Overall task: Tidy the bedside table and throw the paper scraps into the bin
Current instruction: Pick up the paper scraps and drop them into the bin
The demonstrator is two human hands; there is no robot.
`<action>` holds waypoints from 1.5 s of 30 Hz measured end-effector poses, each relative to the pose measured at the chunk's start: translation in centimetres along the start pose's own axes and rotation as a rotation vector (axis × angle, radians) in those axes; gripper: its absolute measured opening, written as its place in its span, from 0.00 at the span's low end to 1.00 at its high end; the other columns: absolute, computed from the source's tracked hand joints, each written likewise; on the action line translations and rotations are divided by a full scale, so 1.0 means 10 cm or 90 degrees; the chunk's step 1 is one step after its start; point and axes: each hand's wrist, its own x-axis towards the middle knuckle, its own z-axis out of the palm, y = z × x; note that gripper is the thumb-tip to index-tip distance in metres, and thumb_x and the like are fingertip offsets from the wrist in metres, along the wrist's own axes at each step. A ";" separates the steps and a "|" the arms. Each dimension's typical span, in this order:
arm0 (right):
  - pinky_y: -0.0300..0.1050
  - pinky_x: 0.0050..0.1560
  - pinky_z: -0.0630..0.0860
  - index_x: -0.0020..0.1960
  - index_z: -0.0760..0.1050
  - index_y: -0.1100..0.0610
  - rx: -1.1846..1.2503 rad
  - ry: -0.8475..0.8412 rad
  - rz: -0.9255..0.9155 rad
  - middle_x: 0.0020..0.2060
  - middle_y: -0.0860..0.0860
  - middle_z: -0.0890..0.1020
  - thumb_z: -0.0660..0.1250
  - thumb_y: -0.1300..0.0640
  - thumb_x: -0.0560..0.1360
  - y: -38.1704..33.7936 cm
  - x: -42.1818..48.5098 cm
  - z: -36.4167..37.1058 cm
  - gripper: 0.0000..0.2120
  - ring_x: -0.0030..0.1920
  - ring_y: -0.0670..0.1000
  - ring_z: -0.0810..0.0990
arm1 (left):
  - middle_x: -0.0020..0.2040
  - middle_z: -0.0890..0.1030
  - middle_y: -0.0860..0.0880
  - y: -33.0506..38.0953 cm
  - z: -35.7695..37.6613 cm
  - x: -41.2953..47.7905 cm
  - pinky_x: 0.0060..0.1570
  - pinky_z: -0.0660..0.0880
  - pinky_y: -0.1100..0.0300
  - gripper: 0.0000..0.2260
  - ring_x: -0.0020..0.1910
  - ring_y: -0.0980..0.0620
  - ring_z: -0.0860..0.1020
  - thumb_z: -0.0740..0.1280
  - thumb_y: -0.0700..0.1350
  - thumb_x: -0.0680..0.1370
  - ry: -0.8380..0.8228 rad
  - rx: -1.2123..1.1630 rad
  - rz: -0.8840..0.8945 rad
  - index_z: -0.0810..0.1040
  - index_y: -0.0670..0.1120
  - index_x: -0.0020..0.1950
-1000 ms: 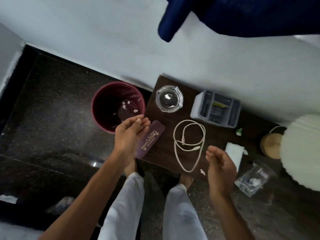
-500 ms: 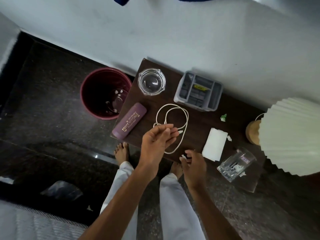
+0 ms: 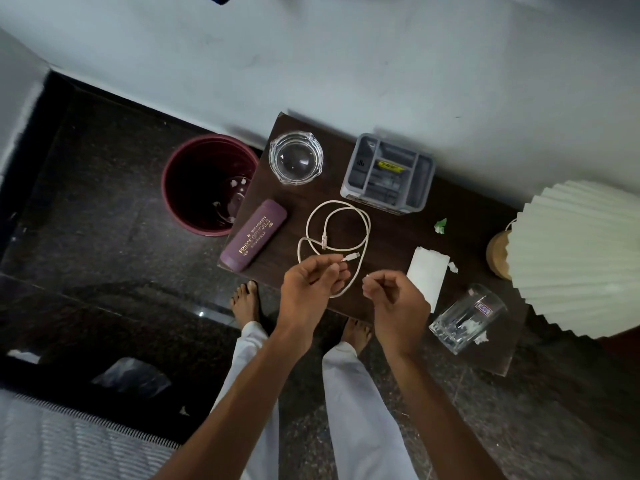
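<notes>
The right hand [image 3: 394, 299] pinches a tiny paper scrap [image 3: 368, 277] at the surface's [image 3: 332, 192] 6 o'clock edge. It is probably about to hand it to the left hand [image 3: 308, 282], which hovers just beside it, half curled like a cup; I cannot tell if it holds anything. The bin [image 3: 207, 185] stands at 10 o'clock, and a green-white scrap [image 3: 440, 226] lies toward 2 o'clock.
</notes>
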 end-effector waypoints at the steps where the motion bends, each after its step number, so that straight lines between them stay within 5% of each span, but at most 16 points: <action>1: 0.34 0.42 0.80 0.45 0.83 0.53 0.008 0.001 -0.006 0.39 0.44 0.86 0.73 0.57 0.76 -0.09 0.00 -0.01 0.01 0.40 0.43 0.85 | 0.50 0.86 0.42 0.00 0.02 0.00 0.52 0.82 0.61 0.07 0.52 0.47 0.85 0.66 0.36 0.81 -0.003 0.011 -0.002 0.84 0.43 0.53; 9: 0.26 0.38 0.75 0.47 0.80 0.59 0.055 0.025 -0.056 0.38 0.46 0.85 0.77 0.61 0.72 -0.56 -0.02 0.09 0.07 0.40 0.40 0.84 | 0.48 0.88 0.42 0.09 -0.03 0.08 0.60 0.81 0.45 0.07 0.51 0.41 0.86 0.74 0.41 0.77 -0.042 0.056 -0.009 0.87 0.42 0.54; 16: 0.34 0.49 0.81 0.53 0.80 0.54 0.128 -0.084 0.021 0.45 0.44 0.88 0.76 0.63 0.72 -0.78 -0.07 0.29 0.12 0.48 0.37 0.85 | 0.45 0.88 0.42 0.33 -0.25 0.21 0.44 0.83 0.61 0.07 0.44 0.46 0.87 0.76 0.36 0.74 0.027 0.074 0.066 0.87 0.38 0.52; 21: 0.41 0.58 0.81 0.60 0.79 0.56 0.276 -0.160 0.113 0.53 0.50 0.87 0.71 0.70 0.74 -0.91 -0.08 0.44 0.17 0.55 0.44 0.86 | 0.42 0.88 0.42 0.47 -0.49 0.38 0.49 0.84 0.52 0.05 0.44 0.42 0.87 0.76 0.35 0.74 0.063 0.102 0.120 0.87 0.39 0.48; 29: 0.39 0.57 0.81 0.60 0.80 0.59 0.282 -0.163 0.140 0.53 0.51 0.87 0.71 0.71 0.74 -1.00 -0.05 0.70 0.16 0.55 0.46 0.86 | 0.37 0.85 0.42 0.81 -0.91 0.69 0.35 0.80 0.67 0.08 0.32 0.57 0.83 0.77 0.36 0.73 0.166 0.038 0.116 0.84 0.32 0.48; 45: 0.41 0.59 0.79 0.60 0.80 0.58 0.232 -0.123 0.134 0.53 0.50 0.86 0.73 0.70 0.72 -1.06 0.14 1.10 0.18 0.55 0.45 0.85 | 0.51 0.83 0.38 0.98 -1.95 1.75 0.47 0.83 0.63 0.13 0.50 0.45 0.85 0.64 0.31 0.81 0.282 -0.005 0.044 0.76 0.32 0.66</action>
